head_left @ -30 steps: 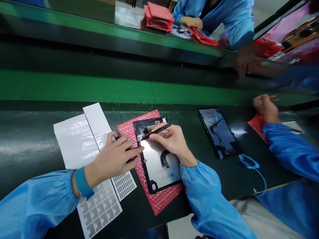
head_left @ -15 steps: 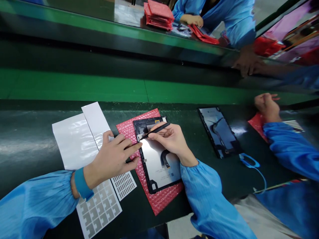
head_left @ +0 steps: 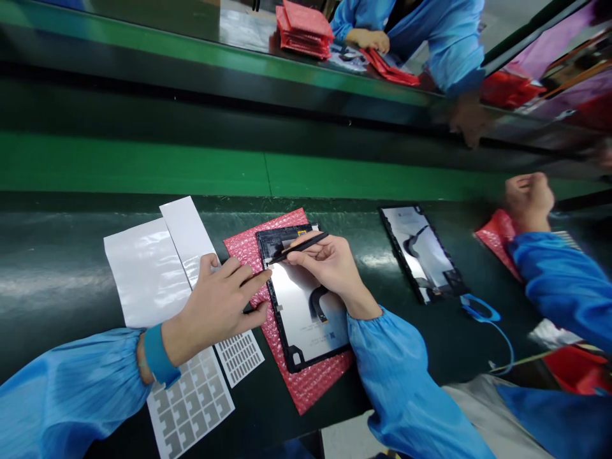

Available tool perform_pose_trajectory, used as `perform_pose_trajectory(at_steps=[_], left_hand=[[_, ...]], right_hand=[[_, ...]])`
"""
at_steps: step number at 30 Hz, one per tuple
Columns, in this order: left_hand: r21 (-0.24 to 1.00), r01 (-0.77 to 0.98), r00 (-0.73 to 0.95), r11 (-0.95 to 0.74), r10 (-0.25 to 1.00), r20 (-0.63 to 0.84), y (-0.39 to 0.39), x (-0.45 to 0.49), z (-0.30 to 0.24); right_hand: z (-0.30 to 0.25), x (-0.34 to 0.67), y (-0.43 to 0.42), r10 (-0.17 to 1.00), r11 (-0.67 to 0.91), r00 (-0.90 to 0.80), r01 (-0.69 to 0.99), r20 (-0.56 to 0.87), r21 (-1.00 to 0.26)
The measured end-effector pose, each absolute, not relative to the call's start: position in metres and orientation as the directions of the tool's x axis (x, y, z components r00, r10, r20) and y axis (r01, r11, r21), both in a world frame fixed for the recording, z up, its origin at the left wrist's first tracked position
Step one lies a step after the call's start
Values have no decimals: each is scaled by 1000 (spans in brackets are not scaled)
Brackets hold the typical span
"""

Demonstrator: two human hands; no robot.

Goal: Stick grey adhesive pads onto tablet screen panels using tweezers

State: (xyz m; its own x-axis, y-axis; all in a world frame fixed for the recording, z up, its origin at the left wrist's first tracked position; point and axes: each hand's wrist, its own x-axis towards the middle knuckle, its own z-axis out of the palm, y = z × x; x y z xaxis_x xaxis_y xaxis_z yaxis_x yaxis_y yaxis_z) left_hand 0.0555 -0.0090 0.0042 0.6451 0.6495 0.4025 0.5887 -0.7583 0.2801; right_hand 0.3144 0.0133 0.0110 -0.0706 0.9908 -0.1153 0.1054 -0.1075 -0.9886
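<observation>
Your right hand (head_left: 329, 262) pinches black tweezers (head_left: 302, 245) over the panel (head_left: 296, 312) beneath (tips near its edge). Your left hand (head_left: 217, 299), loosely splayed, is above patterned sheets (head_left: 194, 405).

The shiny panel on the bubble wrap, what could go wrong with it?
The black tweezers in the right hand might scratch the shiny panel, since they point at its edge. The curved black strip might snag, since that hand is close. The panel might slide, since it lies on pink bubble wrap.
</observation>
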Motion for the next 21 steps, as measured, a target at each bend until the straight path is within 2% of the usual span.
perform_pose_trajectory(at_steps=[10, 12, 14, 15, 16, 17, 19, 21], left_hand=[[285, 587, 635, -758, 649, 419, -9, 56, 3], [292, 592, 639, -751, 658, 399, -10, 55, 2], [291, 597, 644, -748, 663, 382, -10, 55, 0], [286, 597, 648, -749, 661, 379, -10, 55, -1], [279, 597, 650, -752, 658, 380, -10, 55, -2], [275, 596, 653, -754, 655, 380, -10, 55, -2], [273, 596, 655, -755, 654, 378, -11, 56, -3], [280, 605, 649, -745, 666, 368, -12, 56, -3]], right_hand=[[16, 314, 14, 982, -137, -117, 107, -149, -985], [26, 324, 15, 984, -157, -80, 43, -160, -987], [35, 342, 14, 993, -118, 30, 37, -117, -992], [39, 352, 12, 991, -83, 116, 119, -69, -989], [42, 360, 10, 980, -58, 200, 269, -3, -961], [43, 367, 7, 965, -60, 255, 457, 66, -888], [43, 374, -1, 954, -115, 264, 758, 141, -643], [41, 372, -7, 973, -147, 216, 858, 86, -492]])
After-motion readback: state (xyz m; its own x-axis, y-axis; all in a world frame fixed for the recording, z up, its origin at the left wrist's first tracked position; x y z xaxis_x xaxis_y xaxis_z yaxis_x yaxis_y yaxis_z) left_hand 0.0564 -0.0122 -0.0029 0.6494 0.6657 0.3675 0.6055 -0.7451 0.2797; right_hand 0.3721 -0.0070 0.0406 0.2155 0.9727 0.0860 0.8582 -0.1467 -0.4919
